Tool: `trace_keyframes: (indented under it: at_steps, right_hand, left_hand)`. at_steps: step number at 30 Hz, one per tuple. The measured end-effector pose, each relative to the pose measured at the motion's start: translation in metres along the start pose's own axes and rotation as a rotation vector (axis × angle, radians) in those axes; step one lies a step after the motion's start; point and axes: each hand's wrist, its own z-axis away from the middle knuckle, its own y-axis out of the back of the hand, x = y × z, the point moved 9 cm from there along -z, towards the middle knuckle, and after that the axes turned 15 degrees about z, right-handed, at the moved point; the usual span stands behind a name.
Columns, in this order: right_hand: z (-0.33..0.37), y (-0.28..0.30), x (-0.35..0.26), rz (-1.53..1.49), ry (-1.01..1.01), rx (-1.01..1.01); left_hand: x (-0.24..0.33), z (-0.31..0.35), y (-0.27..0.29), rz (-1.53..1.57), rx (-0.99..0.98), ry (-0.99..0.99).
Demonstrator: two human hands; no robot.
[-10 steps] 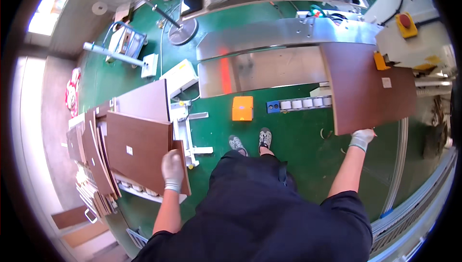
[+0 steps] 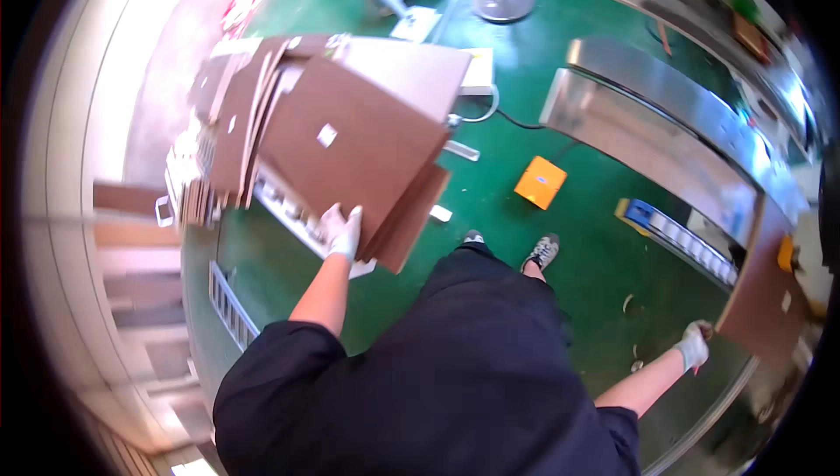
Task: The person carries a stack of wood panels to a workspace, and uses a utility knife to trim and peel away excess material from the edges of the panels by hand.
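Observation:
My left hand (image 2: 339,231), in a pale glove with bare-looking fingertips, is at the lower edge of a brown panel (image 2: 350,148) with a small white label. Its thumb and fingers are spread against that edge. The panel lies on top of a stack, over another brown panel (image 2: 411,222) that juts out at the right. At far right, my gloved right hand (image 2: 694,345) is beside the near corner of a brown board (image 2: 761,292) at the machine. Its fingers are curled; a small dark and reddish bit shows there, too small to name.
More panels (image 2: 232,126) lean left of the stack. An orange box (image 2: 541,183) sits on the green floor (image 2: 490,240) ahead of my feet. A metal table (image 2: 647,130) and a roller strip (image 2: 682,235) stand to the right. A stand base (image 2: 503,1) is farther off.
My view has swung left toward the stack. My left hand has shifted from the panel's right side to its lower edge, fingers spreading. My right hand has slid to the other board's near corner.

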Motion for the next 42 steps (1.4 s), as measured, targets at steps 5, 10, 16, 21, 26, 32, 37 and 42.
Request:
trace_keyframes:
  at_steps: [5,10,16,21,26,32,37,42]
  right_hand:
    - [0.156,0.023,0.193,0.329,-0.386,-0.237]
    - [0.409,0.06,0.382,1.019,-0.45,-0.786]
    - [0.625,0.084,0.512,1.451,-0.172,-1.457]
    - [0.711,0.107,0.565,1.61,-0.098,-1.606]
    - [0.718,0.127,0.573,1.554,-0.219,-1.528]
    - [0.728,0.166,0.575,1.319,-0.472,-1.432]
    - [0.722,0.172,0.553,1.423,-0.352,-1.351]
    - [0.669,0.16,0.518,1.48,-0.114,-1.346]
  left_hand:
    - [-0.025,0.024,0.031,0.233,0.191,0.205]
    - [-0.163,-0.005,-0.083,1.184,-0.257,0.413]
    - [-0.108,0.008,-0.037,1.063,-0.721,0.495]
    - [-0.123,0.001,-0.047,1.054,-0.773,0.44]
    - [-0.128,-0.004,-0.049,1.057,-0.893,0.427]
    - [-0.133,-0.005,-0.072,1.41,-0.736,0.265]
    - [-0.145,0.009,-0.076,1.251,-0.756,0.128]
    - [-0.117,0.098,-0.064,0.93,-1.196,-0.004]
